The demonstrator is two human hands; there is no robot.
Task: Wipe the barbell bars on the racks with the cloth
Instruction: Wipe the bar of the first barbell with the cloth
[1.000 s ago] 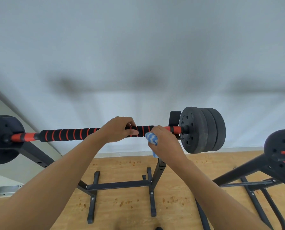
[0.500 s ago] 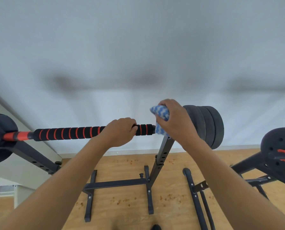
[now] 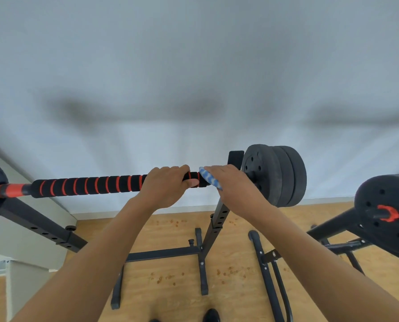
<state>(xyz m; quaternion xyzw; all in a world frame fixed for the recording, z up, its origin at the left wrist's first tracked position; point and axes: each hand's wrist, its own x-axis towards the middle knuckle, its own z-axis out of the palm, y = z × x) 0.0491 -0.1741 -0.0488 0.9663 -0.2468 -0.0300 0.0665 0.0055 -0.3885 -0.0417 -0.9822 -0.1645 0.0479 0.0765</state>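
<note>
A barbell bar [image 3: 89, 185] with black foam and red rings lies across a black rack [image 3: 217, 219]. Black weight plates [image 3: 277, 175] sit on its right end. My left hand [image 3: 168, 184] grips the bar right of its middle. Just to the right, my right hand [image 3: 233, 182] presses a blue and white cloth [image 3: 209, 177] over the bar, close to the plates. The bar under the cloth and hand is hidden.
A second barbell's plate [image 3: 386, 212] with a red clip sits on another rack at the right. The rack's left upright [image 3: 38, 224] slants down at the left. A white wall stands behind, wood floor [image 3: 170, 270] below. My shoe tip [image 3: 211, 316] shows at the bottom.
My right hand with the cloth rose above the bar near the plates, then came back down onto the bar. My left hand kept its grip.
</note>
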